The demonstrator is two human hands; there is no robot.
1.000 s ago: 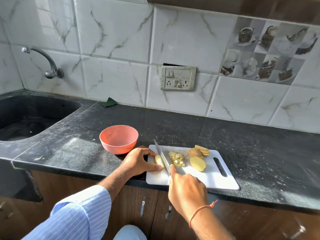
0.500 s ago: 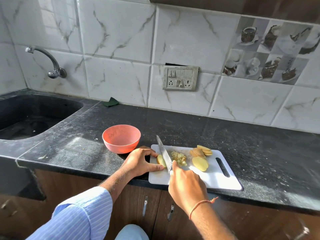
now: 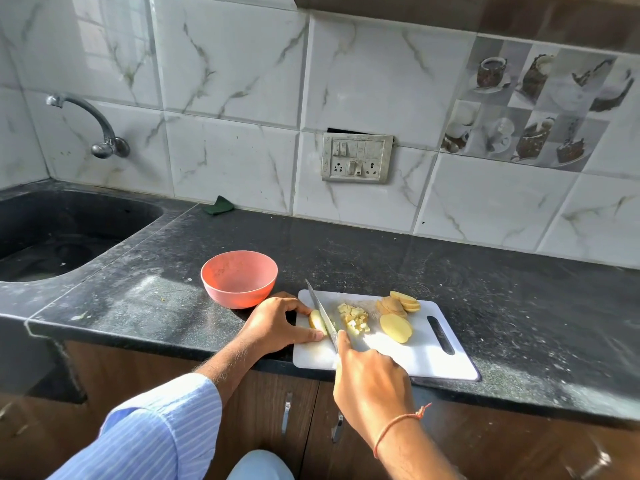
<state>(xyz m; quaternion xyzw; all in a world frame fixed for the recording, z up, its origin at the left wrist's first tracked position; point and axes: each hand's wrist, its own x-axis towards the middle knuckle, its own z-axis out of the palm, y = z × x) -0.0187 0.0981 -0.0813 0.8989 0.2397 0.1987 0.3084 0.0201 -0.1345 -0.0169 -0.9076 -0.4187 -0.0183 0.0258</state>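
Observation:
A white cutting board (image 3: 429, 362) lies at the front edge of the black counter. My left hand (image 3: 277, 323) pinches a small potato piece (image 3: 316, 319) at the board's left end. My right hand (image 3: 372, 389) grips a knife (image 3: 323, 315) by its handle, forefinger along the spine, and the blade rests on that piece. To the right lie a pile of small potato cubes (image 3: 354, 318), a large oval slice (image 3: 396, 328) and a stack of slices (image 3: 401, 302).
A pink bowl (image 3: 239, 278) stands just left of the board, behind my left hand. A black sink (image 3: 69, 233) with a wall tap (image 3: 100, 133) fills the far left. A green scrub pad (image 3: 217, 206) lies by the tiled wall, below a switch panel (image 3: 356, 157).
The blade has stayed on the potato piece with only slight shifts. Both hands keep their hold. The camera has drifted a little.

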